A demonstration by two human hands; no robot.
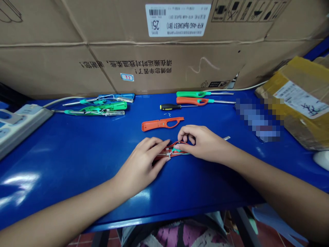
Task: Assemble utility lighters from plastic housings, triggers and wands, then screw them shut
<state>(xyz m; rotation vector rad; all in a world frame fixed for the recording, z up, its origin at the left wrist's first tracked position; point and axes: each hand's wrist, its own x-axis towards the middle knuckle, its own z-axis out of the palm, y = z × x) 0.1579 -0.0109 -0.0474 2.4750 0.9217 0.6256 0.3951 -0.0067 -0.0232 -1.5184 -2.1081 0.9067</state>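
An opened orange stick lighter lies on the blue table with its wires and inner parts exposed. Wrapped over its handle end, my left hand grips it between thumb and fingers. My right hand is closed at the teal trigger, thumb and index finger pinching there; the exact hold is partly hidden. Past my right hand the metal tip of the lighter sticks out. Just beyond both hands rests the loose orange cover half. Behind it are small screws and a black and yellow screwdriver.
Opened blue and green lighters lie at the back left, near a white power strip. Closed green and orange lighters lie back right. A large cardboard box walls the rear; a taped parcel stands right.
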